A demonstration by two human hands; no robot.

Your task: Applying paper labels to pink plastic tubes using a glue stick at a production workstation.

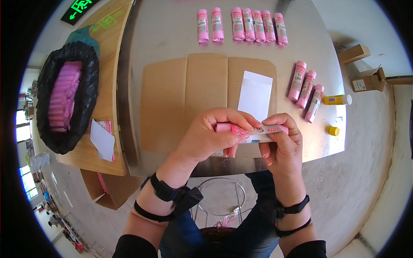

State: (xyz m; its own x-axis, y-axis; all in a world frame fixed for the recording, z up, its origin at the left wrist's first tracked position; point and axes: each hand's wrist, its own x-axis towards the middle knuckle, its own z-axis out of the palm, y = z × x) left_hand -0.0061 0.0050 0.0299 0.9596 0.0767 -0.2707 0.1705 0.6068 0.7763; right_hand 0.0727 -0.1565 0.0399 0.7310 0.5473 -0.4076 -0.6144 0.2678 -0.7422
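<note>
Labelling in hand: left hand [211, 135] and right hand [282, 144] both grip a pink roll [241, 128] above the cardboard sheet [185, 99], pressing a paper label [266, 129] round it. Next move likely calls for smoothing the label end flat.

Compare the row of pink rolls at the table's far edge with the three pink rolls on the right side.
The far row of pink rolls holds seven, in groups of two and five; the three pink rolls on the right form one group. The far row stands nearly straight up the picture; the three lean slantwise. Both lie on the metal table, untouched by either hand, and look alike: pink with paper labels.
</note>
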